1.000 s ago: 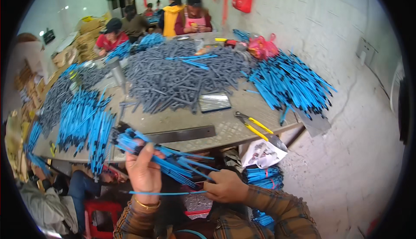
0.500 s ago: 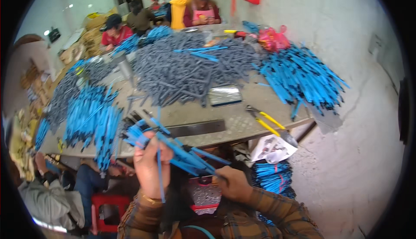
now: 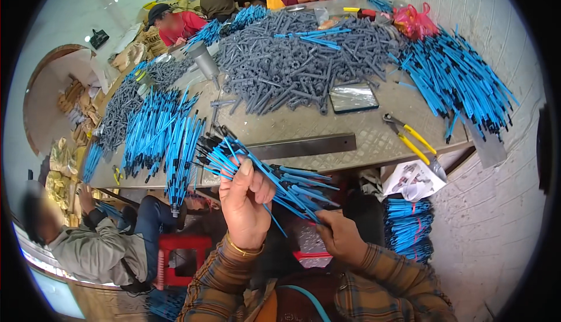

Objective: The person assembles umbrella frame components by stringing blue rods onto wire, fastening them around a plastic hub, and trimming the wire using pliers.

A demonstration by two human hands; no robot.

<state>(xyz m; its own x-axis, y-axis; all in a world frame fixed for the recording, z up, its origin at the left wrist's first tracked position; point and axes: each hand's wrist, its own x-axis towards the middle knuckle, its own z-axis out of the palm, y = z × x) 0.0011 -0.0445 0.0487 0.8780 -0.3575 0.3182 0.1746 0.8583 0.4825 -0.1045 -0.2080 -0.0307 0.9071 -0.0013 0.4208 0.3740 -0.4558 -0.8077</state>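
Observation:
My left hand (image 3: 246,199) is closed round a bundle of thin blue sticks with black ends (image 3: 280,186), held in front of the table's near edge. The bundle slants from upper left to lower right, its ends fanned out unevenly. One stick hangs loose below it, beside my left wrist. At the lower right end of the bundle, my right hand (image 3: 342,237) has its fingers closed on the stick ends. Exactly how many it grips is hidden. Behind my hands, a dark metal bar (image 3: 304,145) lies along the table (image 3: 274,124).
A large heap of grey plastic parts (image 3: 292,65) covers the middle table. Blue stick piles lie left (image 3: 155,123) and right (image 3: 456,82). Yellow-handled pincers (image 3: 412,140) lie near the right edge. Tied bundles (image 3: 409,228) stand below. A co-worker (image 3: 108,243) sits at left by a red stool (image 3: 175,258).
The view has tilted down, so the table appears shifted right. The loose stick now slants instead of hanging straight down. Both hands keep hold of the bundle.

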